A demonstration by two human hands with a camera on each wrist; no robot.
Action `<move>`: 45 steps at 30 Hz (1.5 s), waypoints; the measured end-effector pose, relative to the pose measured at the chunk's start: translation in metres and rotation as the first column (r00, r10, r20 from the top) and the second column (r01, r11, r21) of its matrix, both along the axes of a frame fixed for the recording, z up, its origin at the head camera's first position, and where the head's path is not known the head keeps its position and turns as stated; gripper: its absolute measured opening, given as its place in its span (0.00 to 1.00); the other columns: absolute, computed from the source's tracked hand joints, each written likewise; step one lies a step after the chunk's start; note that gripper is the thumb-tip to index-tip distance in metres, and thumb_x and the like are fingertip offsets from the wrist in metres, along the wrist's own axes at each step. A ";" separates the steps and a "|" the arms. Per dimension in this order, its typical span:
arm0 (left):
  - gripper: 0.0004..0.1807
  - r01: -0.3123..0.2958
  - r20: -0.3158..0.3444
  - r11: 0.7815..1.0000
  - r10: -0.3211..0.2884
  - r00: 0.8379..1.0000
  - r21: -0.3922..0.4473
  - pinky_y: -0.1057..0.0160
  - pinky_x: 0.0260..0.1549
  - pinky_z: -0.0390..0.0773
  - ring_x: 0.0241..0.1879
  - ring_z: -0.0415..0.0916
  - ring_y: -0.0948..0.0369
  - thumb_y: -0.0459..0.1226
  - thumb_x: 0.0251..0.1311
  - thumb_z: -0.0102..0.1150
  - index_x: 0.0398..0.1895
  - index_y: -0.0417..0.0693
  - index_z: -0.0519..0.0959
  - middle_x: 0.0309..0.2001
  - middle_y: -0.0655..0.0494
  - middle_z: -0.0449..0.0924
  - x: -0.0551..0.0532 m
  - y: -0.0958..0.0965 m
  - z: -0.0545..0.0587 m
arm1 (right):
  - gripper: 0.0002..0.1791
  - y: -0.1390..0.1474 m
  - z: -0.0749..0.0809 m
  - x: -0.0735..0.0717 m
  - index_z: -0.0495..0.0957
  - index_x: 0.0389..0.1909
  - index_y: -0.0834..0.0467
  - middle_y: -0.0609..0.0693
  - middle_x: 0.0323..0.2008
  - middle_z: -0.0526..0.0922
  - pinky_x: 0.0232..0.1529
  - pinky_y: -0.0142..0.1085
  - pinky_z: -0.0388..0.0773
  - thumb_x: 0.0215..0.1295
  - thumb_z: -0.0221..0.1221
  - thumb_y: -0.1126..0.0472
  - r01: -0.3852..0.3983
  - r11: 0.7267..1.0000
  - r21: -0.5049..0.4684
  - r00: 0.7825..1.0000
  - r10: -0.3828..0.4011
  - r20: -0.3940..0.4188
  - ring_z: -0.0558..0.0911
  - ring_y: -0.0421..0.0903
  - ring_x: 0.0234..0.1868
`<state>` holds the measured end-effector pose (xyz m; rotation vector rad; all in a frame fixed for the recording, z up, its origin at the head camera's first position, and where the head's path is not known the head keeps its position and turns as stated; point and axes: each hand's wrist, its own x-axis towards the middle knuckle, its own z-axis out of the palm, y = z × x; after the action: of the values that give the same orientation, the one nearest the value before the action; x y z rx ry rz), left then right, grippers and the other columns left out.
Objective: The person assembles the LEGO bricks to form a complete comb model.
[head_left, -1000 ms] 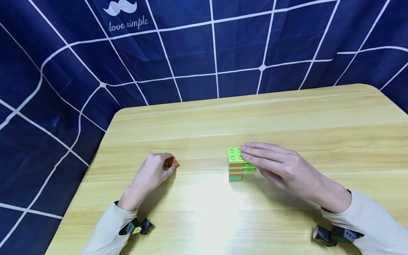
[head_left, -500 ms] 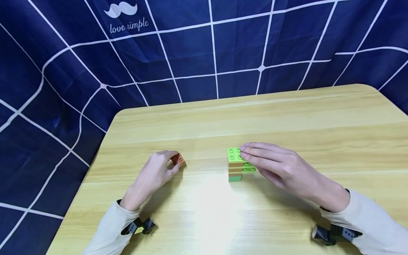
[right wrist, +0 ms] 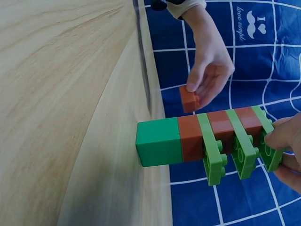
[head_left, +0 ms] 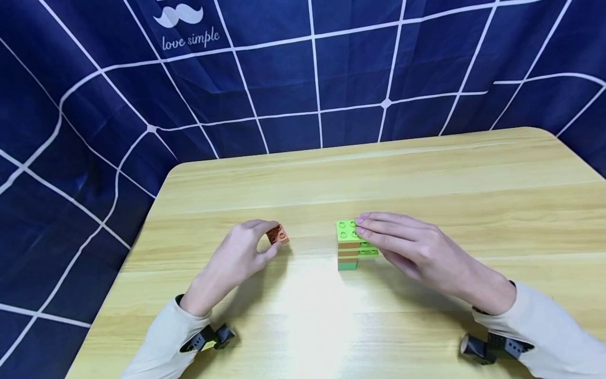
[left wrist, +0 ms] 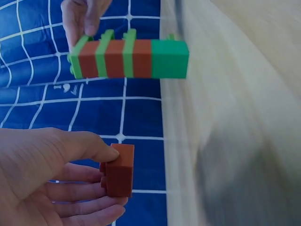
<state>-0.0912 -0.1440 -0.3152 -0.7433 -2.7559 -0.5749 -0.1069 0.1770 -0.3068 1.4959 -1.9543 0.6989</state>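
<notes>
My left hand [head_left: 239,252] pinches a small orange-brown toy brick [left wrist: 120,172] between thumb and fingers, raised off the table. Its studs face the palm in the left wrist view. To the right a brick tower [head_left: 347,252] stands upright, with a green block [right wrist: 160,142] at the bottom. Above it, orange-brown bricks alternate with light green plates that jut out to one side. My right hand [head_left: 421,247] grips the jutting end of the topmost light green plate [right wrist: 267,139], thumb on one side and fingers on the other. The left hand's brick is apart from the tower.
The wooden table [head_left: 303,184] has rounded far corners, and a bright glare lies on its front middle. A dark blue cloth [head_left: 284,79] with white grid lines hangs behind and to the left. Each wrist wears a small black camera [head_left: 478,348].
My left hand has moved right with the orange-brown brick, closer to the tower. The right hand keeps its grip on the top plate, and the tower stays in place.
</notes>
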 end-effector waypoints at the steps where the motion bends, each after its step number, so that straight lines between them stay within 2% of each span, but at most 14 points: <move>1: 0.18 0.009 -0.010 1.000 -0.009 1.000 0.004 0.59 0.45 0.85 0.44 0.83 0.52 0.35 0.54 0.66 0.47 0.34 0.80 0.43 0.44 0.84 0.001 0.002 0.002 | 0.19 0.000 0.000 0.000 0.81 0.51 0.65 0.60 0.51 0.83 0.67 0.30 0.68 0.76 0.44 0.60 0.000 1.000 0.001 1.000 0.000 0.001 0.80 0.55 0.54; 6: 0.16 0.080 -0.065 0.996 -0.078 0.995 0.038 0.60 0.46 0.85 0.45 0.82 0.53 0.35 0.54 0.66 0.45 0.35 0.81 0.42 0.46 0.85 0.003 0.012 0.009 | 0.19 -0.001 -0.002 -0.001 0.81 0.50 0.65 0.60 0.51 0.83 0.68 0.30 0.68 0.76 0.44 0.60 -0.008 1.000 -0.018 1.000 0.008 0.003 0.78 0.50 0.58; 13: 0.13 0.174 -0.145 0.981 -0.161 0.976 0.080 0.64 0.46 0.84 0.44 0.82 0.56 0.35 0.56 0.65 0.43 0.39 0.83 0.41 0.50 0.85 0.010 0.028 0.023 | 0.19 -0.001 -0.002 -0.001 0.82 0.49 0.66 0.60 0.50 0.83 0.67 0.30 0.68 0.76 0.44 0.60 -0.005 1.000 -0.026 1.000 0.005 -0.003 0.78 0.49 0.59; 22: 0.14 0.223 -0.190 0.969 -0.200 0.961 0.106 0.68 0.45 0.84 0.44 0.82 0.59 0.36 0.57 0.65 0.45 0.39 0.83 0.43 0.51 0.85 0.010 0.037 0.035 | 0.20 -0.001 -0.004 0.000 0.82 0.49 0.65 0.60 0.51 0.83 0.68 0.29 0.67 0.76 0.44 0.59 -0.002 0.999 -0.036 1.000 0.002 0.001 0.77 0.47 0.61; 27: 0.14 0.250 -0.212 0.963 -0.226 0.951 0.098 0.70 0.45 0.83 0.42 0.81 0.61 0.35 0.57 0.64 0.46 0.40 0.82 0.43 0.52 0.85 0.009 0.041 0.042 | 0.19 -0.001 -0.003 0.000 0.81 0.50 0.65 0.60 0.52 0.82 0.68 0.29 0.67 0.76 0.44 0.59 0.006 1.000 -0.017 1.000 -0.006 0.001 0.79 0.51 0.57; 34: 0.15 0.281 -0.229 0.954 -0.252 0.940 0.104 0.71 0.47 0.82 0.43 0.81 0.61 0.36 0.57 0.64 0.46 0.39 0.82 0.44 0.52 0.85 0.009 0.048 0.046 | 0.19 -0.001 -0.002 0.001 0.80 0.53 0.62 0.59 0.54 0.81 0.68 0.28 0.67 0.76 0.44 0.59 0.033 0.999 0.000 0.999 -0.033 0.014 0.81 0.55 0.53; 41: 0.15 0.328 -0.239 0.937 -0.294 0.926 0.121 0.71 0.48 0.81 0.44 0.81 0.61 0.35 0.57 0.64 0.47 0.38 0.82 0.45 0.52 0.85 0.006 0.055 0.048 | 0.20 0.002 -0.003 0.002 0.81 0.53 0.58 0.58 0.56 0.79 0.59 0.29 0.76 0.76 0.43 0.57 0.084 0.996 -0.014 0.996 -0.084 0.000 0.83 0.53 0.47; 45: 0.15 0.358 -0.240 0.924 -0.320 0.917 0.136 0.72 0.51 0.80 0.45 0.81 0.61 0.34 0.57 0.64 0.47 0.38 0.82 0.45 0.51 0.85 0.003 0.059 0.048 | 0.20 0.002 -0.001 0.003 0.80 0.54 0.58 0.58 0.56 0.79 0.59 0.27 0.75 0.76 0.43 0.56 0.099 0.995 0.009 0.995 -0.099 0.022 0.83 0.53 0.48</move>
<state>-0.0879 -0.0848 -0.2672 -1.1774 -2.3545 -0.7469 -0.1037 0.1793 -0.3081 1.3910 -2.0349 0.6678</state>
